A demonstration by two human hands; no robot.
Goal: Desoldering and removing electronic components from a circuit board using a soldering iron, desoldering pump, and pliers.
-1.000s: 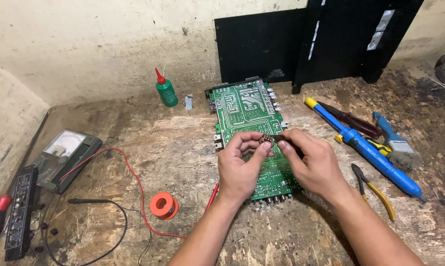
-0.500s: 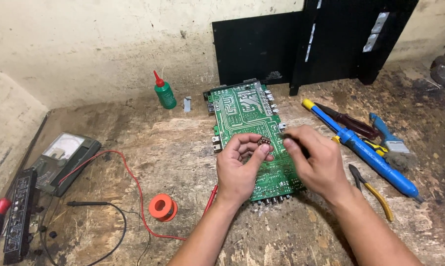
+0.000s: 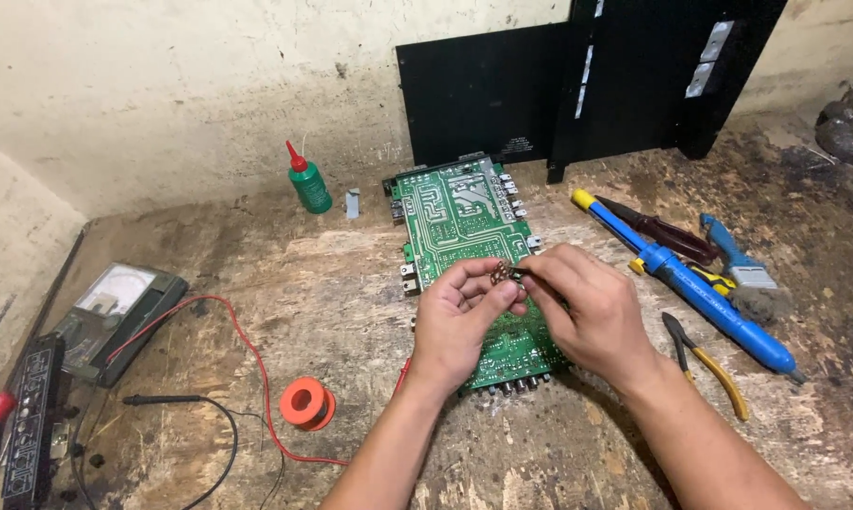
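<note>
A long green circuit board (image 3: pixel 455 222) lies solder side up on the wooden bench. Above its near half my left hand (image 3: pixel 459 321) and my right hand (image 3: pixel 587 312) meet. Both pinch a small brownish part (image 3: pixel 500 274) between their fingertips, held just over the board. The near end of the board is partly hidden under my hands.
A blue desoldering pump (image 3: pixel 691 288), a dark-handled tool (image 3: pixel 662 231), a brush and yellow-handled pliers (image 3: pixel 705 364) lie right. At left are a meter (image 3: pixel 115 316) with red and black leads, an orange solder spool (image 3: pixel 306 403) and a green bottle (image 3: pixel 308 184). Black panels (image 3: pixel 502 90) lean on the wall.
My hands have stayed over the board, and the fingertips have shifted slightly around the small part. The view moved a little.
</note>
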